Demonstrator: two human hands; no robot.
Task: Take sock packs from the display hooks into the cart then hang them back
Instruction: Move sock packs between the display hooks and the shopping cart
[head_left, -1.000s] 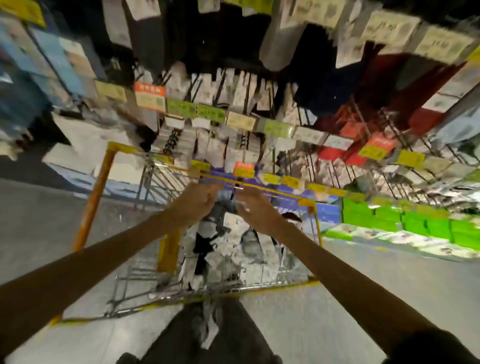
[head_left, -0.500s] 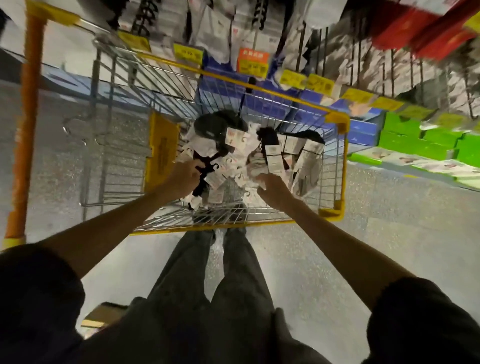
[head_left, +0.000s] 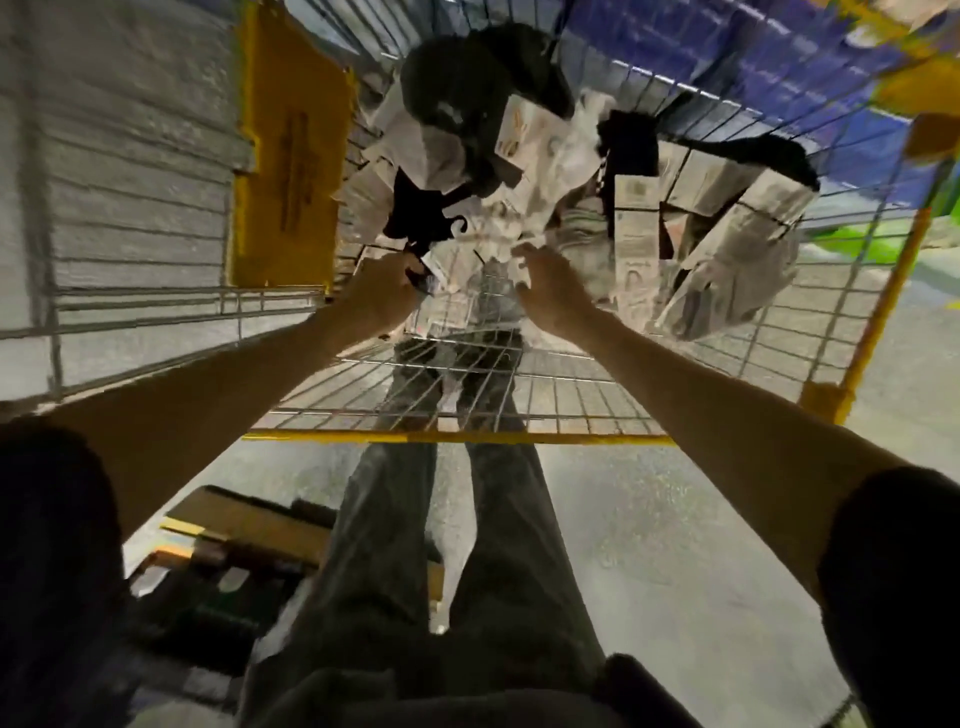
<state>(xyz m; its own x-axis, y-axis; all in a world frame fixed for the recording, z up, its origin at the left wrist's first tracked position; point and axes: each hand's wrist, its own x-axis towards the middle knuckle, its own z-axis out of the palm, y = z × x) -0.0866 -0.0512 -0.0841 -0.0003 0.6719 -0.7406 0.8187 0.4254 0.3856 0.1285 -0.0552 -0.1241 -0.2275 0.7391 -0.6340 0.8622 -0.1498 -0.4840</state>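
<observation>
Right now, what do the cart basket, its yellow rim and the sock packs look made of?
Cart basket: bare metal wire, silvery with glints, in a welded-looking grid.
Yellow rim: smooth, opaque yellow; painted metal or plastic, can't tell which.
Sock packs: soft fabric, dark and pale, under printed paper or card bands with flat matte faces; blurred, so tentative.

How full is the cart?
Partly full: sock packs lie heaped in the cart toward its far side; the near wire floor shows bare.
</observation>
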